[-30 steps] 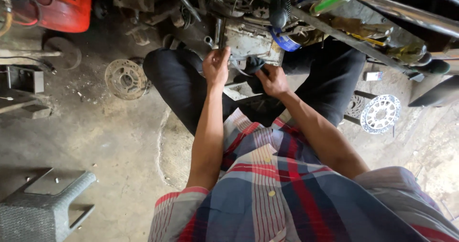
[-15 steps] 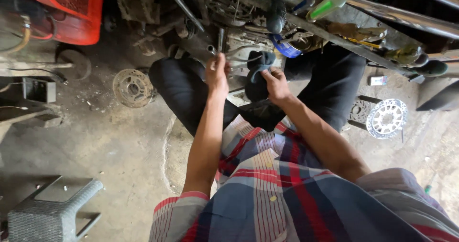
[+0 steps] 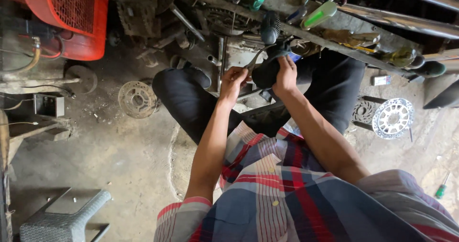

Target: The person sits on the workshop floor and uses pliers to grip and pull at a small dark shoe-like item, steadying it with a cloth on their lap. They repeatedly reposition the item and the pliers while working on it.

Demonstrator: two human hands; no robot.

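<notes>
Two bare hands at work low on a motorcycle engine [image 3: 229, 55], seen from above over a plaid shirt [image 3: 287, 194] and black trousers [image 3: 191, 103]. Left hand [image 3: 233, 82] closed around the lower end of a metal wrench [image 3: 256, 59], its shaft angled up and right toward the dark part beside it. Right hand [image 3: 286, 74] clasped over a dark rubber-like part [image 3: 267, 70] just beside the wrench, fingers curled on top; exact contact under the palm hidden. Both hands close together, between the knees, directly in front of the engine casing. Above them, a slanted metal bar [image 3: 334, 43] carrying a green-handled screwdriver [image 3: 319, 15] and other tools. Far left, a red mesh-fronted machine [image 3: 71, 17]. On the dusty concrete floor [image 3: 119, 156], a rusty brake disc [image 3: 137, 98] left of the knee and a brighter silver disc [image 3: 392, 118] well apart on the right. Lower left, a grey plastic stool [image 3: 62, 218]; lower right edge, a small green-handled screwdriver [image 3: 441, 190] lying alone.
</notes>
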